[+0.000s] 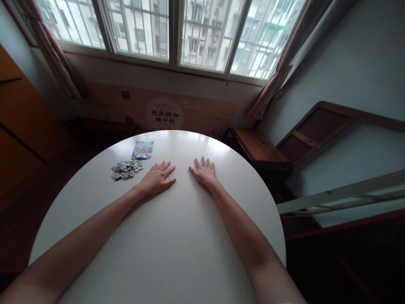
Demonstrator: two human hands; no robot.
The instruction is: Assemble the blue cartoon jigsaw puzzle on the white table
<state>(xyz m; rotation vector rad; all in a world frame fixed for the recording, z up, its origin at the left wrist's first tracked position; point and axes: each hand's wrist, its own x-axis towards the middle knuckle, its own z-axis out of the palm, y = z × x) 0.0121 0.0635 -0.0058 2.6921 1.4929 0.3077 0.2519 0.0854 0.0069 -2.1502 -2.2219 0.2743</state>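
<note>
My left hand [157, 177] lies flat on the round white table [164, 249], fingers stretched out and holding nothing. My right hand [205, 171] rests palm down a little to its right, fingers spread, also empty. Just left of my left hand sits a small heap of loose jigsaw pieces [125, 169], close to it but apart from the fingers. Beyond the heap lies a small colourful picture card [142, 150], flat on the table top.
A cardboard sheet with printed characters [164, 114] leans under the barred window. A dark wooden bench [257, 147] stands at the right past the table edge, with a wooden frame [319, 126] against the wall. An orange cabinet [22, 122] fills the left side.
</note>
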